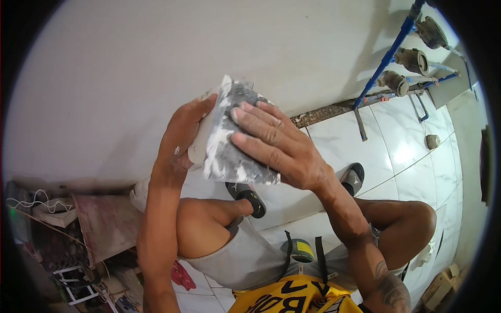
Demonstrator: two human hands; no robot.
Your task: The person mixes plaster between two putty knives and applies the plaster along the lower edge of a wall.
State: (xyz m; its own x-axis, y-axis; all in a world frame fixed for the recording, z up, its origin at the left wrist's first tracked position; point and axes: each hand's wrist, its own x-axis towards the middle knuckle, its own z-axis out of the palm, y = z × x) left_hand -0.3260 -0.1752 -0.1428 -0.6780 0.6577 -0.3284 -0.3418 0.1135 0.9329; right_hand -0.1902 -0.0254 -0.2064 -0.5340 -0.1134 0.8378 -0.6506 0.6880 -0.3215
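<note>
A tilted, dark-grey, four-sided thin sheet, smeared white, overlaps a pale, round-cornered slab, hiding its right part.

Two hands, one dusty grey sheet, one pale block, two dark shoes, two bare knees, one yellow shirt, one pair of grey shorts, and three dusty meters at upper right

Right hand on sheet, sheet over block, left hand at left; wall ahead; pipe at right; sandals on floor.
</note>
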